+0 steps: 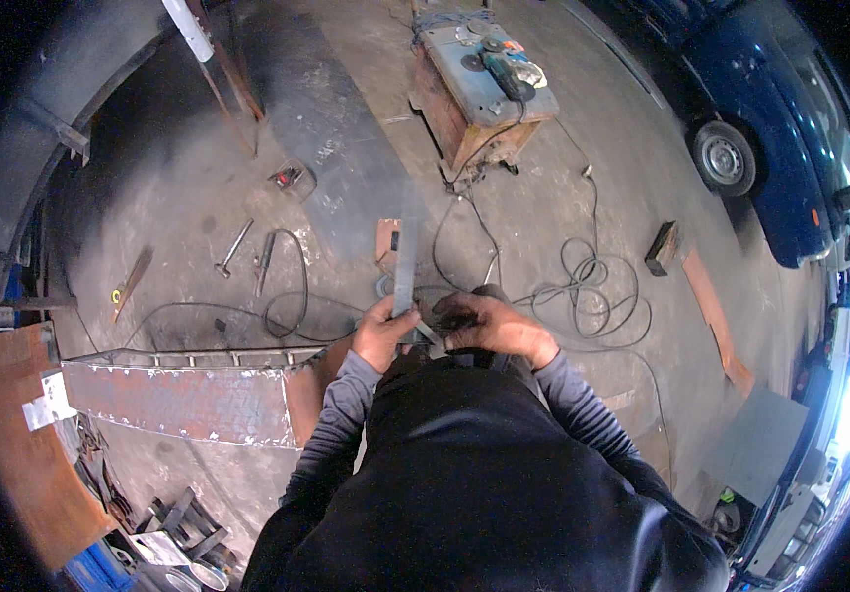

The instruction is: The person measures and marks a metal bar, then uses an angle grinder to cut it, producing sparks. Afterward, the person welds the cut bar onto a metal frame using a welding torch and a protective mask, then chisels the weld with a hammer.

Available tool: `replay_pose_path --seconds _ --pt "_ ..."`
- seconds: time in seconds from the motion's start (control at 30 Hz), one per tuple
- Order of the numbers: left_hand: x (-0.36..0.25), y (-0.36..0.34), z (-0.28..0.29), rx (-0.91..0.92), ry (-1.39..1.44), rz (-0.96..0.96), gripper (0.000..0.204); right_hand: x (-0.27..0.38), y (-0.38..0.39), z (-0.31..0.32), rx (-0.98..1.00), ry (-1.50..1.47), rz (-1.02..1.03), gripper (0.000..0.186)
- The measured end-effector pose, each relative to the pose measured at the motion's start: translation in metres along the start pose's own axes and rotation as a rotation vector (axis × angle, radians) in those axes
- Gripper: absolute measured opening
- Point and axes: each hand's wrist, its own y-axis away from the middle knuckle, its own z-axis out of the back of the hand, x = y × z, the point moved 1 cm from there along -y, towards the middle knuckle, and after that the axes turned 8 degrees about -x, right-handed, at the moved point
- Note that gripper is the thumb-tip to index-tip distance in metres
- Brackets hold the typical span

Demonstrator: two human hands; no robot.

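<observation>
My left hand (382, 333) grips the lower end of a long flat metal strip (406, 261), with the thumb pressed over it. The strip points away from my body. From beside that thumb a shorter pale strip (431, 336) slants toward my right hand (492, 327); whether the two strips are joined, I cannot tell. The right fingers are curled in front of my waist, close to the short strip's end, and what lies in them is hidden. Beyond the hands, a small brown plate (388, 237) lies on the floor, partly behind the long strip.
A long rusty metal piece (188, 400) lies to my left. Further off are a hammer (235, 247) and looped cable (592, 296). An angle grinder (510, 77) rests on a metal-topped box (454, 74). A dark blue vehicle (770, 128) stands at right.
</observation>
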Motion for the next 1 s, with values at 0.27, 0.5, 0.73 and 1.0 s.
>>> replay_pose_path --seconds 0.27,0.5,0.73,1.0 --pt "-0.017 -0.07 0.026 -0.508 0.205 -0.14 0.018 -0.095 -0.129 0.213 -0.47 -0.334 -0.198 0.044" --pt "-0.068 -0.209 -0.014 -0.756 0.159 -0.188 0.02 -0.242 -0.273 0.386 -0.835 -0.322 -0.352 0.044" --pt "-0.125 -0.405 -0.075 -0.669 -0.191 -0.077 0.028 -0.262 -0.415 0.508 -0.709 -0.141 -0.245 0.041" --pt "-0.154 -0.587 -0.134 -0.551 -0.329 -0.118 0.022 -0.255 -0.525 0.535 -0.557 0.693 -0.429 0.08"
